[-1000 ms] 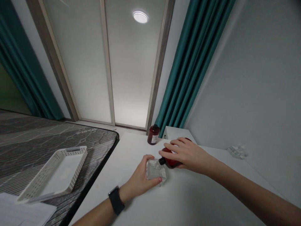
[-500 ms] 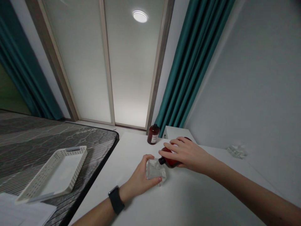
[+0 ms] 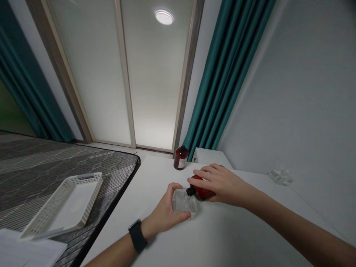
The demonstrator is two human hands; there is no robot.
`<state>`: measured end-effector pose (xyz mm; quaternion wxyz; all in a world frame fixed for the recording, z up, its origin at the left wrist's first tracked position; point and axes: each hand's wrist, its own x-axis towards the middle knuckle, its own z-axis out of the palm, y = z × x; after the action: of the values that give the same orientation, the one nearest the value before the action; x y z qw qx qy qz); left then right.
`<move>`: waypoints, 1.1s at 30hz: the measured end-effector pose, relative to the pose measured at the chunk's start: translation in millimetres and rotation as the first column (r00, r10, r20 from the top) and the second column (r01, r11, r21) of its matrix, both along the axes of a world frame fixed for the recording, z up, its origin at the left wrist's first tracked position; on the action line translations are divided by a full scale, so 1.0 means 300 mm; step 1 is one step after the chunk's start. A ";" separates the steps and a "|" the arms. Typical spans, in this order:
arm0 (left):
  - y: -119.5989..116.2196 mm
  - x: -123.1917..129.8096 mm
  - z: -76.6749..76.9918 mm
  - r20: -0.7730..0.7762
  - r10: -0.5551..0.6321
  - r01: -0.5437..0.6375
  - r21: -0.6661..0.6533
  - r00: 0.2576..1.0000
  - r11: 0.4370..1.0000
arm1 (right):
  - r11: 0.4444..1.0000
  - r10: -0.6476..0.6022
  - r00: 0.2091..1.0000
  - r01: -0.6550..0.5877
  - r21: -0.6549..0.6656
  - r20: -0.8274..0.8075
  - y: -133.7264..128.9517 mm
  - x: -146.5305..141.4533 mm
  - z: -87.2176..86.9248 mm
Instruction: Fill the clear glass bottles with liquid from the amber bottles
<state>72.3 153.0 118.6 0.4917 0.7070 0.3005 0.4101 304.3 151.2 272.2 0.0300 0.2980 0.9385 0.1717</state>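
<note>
A clear square container [image 3: 184,203] sits on the white table [image 3: 133,196]; my left hand [image 3: 167,213] is wrapped round its left side, with thumb and fingers on opposite edges. My right hand [image 3: 219,185] grips a dark red-brown bottle [image 3: 202,193] from above. That bottle is tilted on its side, its black neck pointing left over the container's upper right edge. Whether liquid is coming out cannot be made out. Behind them a second brown bottle [image 3: 180,158] with a white label and black top stands upright.
On the grey striped mattress [image 3: 116,163] at the left lie a white perforated basket [image 3: 93,202] and papers [image 3: 30,250]. Crumpled clear plastic [image 3: 280,177] rests by the right wall. A white cabinet [image 3: 213,157] stands behind the table.
The bottle in my right hand has shifted very slightly left and down, over the container. My left hand stays round the container. The camera view has moved a little.
</note>
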 end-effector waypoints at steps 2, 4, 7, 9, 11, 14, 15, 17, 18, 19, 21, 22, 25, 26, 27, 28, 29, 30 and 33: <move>0.001 -0.001 -0.003 0.000 -0.010 0.010 0.004 1.000 1.000 | 1.000 0.000 1.000 0.000 -0.003 -0.010 0.002 0.003 -0.005; 0.002 -0.001 -0.005 -0.006 -0.022 0.022 0.005 1.000 1.000 | 1.000 -0.003 1.000 0.002 -0.008 -0.010 0.003 0.005 -0.009; 0.001 -0.002 -0.002 -0.014 -0.034 0.034 0.002 0.999 0.999 | 1.000 -0.009 1.000 0.009 -0.025 -0.014 0.002 0.005 -0.012; -0.001 -0.001 0.003 -0.009 -0.043 0.043 0.009 0.999 0.999 | 0.999 -0.019 0.999 0.018 -0.047 -0.033 0.000 0.006 -0.015; -0.002 -0.001 0.008 -0.003 -0.050 0.050 0.024 0.999 0.998 | 0.997 -0.040 0.996 0.035 -0.072 -0.081 -0.002 0.011 -0.022; -0.002 0.000 0.013 -0.001 -0.050 0.050 0.027 0.999 0.998 | 0.991 -0.086 0.973 0.060 -0.123 -0.215 -0.002 0.026 -0.042; -0.001 0.000 0.012 0.001 -0.048 0.048 0.021 0.999 0.999 | 0.987 -0.105 0.956 0.066 -0.148 -0.273 -0.002 0.033 -0.051; 0.002 0.000 0.011 0.009 -0.045 0.045 0.005 0.999 0.999 | 0.975 -0.158 0.904 0.078 -0.209 -0.398 -0.003 0.047 -0.076; 0.004 0.000 0.010 0.016 -0.044 0.044 -0.002 0.999 0.999 | 0.967 -0.191 0.866 0.085 -0.241 -0.462 -0.004 0.054 -0.092; 0.005 -0.001 0.010 0.024 -0.045 0.045 -0.008 0.999 0.999 | 0.957 -0.231 0.821 0.094 -0.276 -0.522 -0.006 0.059 -0.109; 0.008 -0.001 0.013 0.038 -0.052 0.052 -0.020 0.998 0.998 | 0.927 -0.325 0.711 0.110 -0.357 -0.624 -0.012 0.066 -0.151; 0.008 -0.001 0.015 0.042 -0.054 0.055 -0.023 0.998 0.998 | 0.908 -0.376 0.645 0.114 -0.403 -0.665 -0.015 0.067 -0.174; 0.010 0.000 0.026 0.032 -0.047 0.047 -0.009 0.998 0.999 | 0.846 -0.502 0.429 0.066 -0.529 -0.751 -0.023 0.063 -0.255; 0.010 0.001 0.029 0.030 -0.040 0.040 0.000 0.999 0.999 | 0.835 -0.519 0.360 0.020 -0.550 -0.776 -0.023 0.061 -0.286; 0.011 0.001 0.030 0.027 -0.036 0.036 0.005 0.999 0.999 | 0.831 -0.525 0.290 -0.029 -0.556 -0.800 -0.022 0.060 -0.319; 0.012 0.001 0.030 0.024 -0.033 0.033 0.005 0.999 0.999 | 0.831 -0.525 0.230 -0.068 -0.552 -0.819 -0.019 0.059 -0.353; 0.013 -0.001 0.029 0.024 -0.031 0.031 0.002 0.999 1.000 | 0.823 -0.537 0.182 -0.100 -0.559 -0.824 -0.016 0.058 -0.389; 0.015 -0.002 0.026 0.022 -0.029 0.029 0.000 0.999 1.000 | 0.810 -0.556 0.141 -0.127 -0.572 -0.819 -0.013 0.058 -0.423; 0.024 -0.011 0.015 0.002 -0.013 0.013 0.007 1.000 1.000 | 0.776 -0.616 -0.005 -0.178 -0.605 -0.788 -0.004 0.060 -0.510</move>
<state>69.0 160.1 123.1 0.4921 0.7102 0.2940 0.4086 322.3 149.9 119.3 -0.5116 0.4609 0.6235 -0.3702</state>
